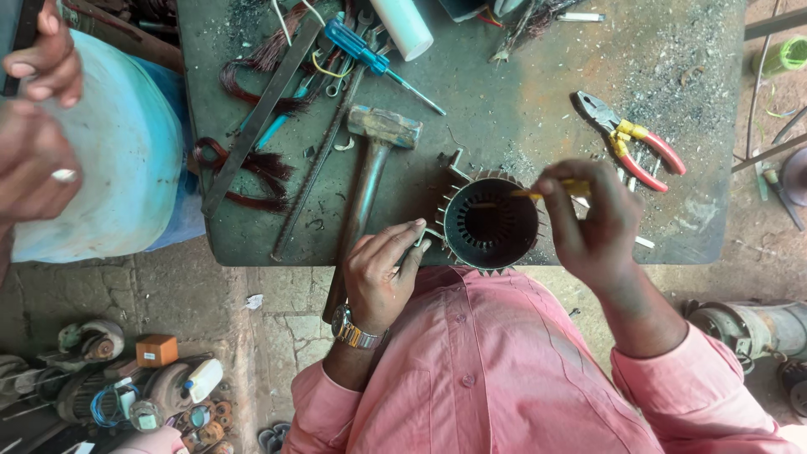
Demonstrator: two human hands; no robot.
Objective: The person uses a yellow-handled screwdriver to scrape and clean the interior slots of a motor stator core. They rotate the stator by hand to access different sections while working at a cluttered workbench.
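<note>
Pinching a thin yellow stick-like tool (551, 191), the fingers (561, 178) of the right hand (593, 223) hold its tip over the open bore of the round, finned grey metal motor stator (490, 224). Left hand (380, 273) steadies the stator's near-left rim, fingers curled against the fins; steel wristwatch (353, 333) on that wrist. Stator stands at the near edge of the scuffed dark green metal counter (521, 101), bore facing up. Just left: steel-headed hammer with metal handle (370, 181), handle overhanging the edge. Right: red-and-yellow-handled pliers (630, 141). Farther back: blue-handled screwdriver (370, 55), coils of reddish copper wire (252, 168). Another person's hands (34, 109) at far left, beside a pale blue plastic drum (118, 160).
</note>
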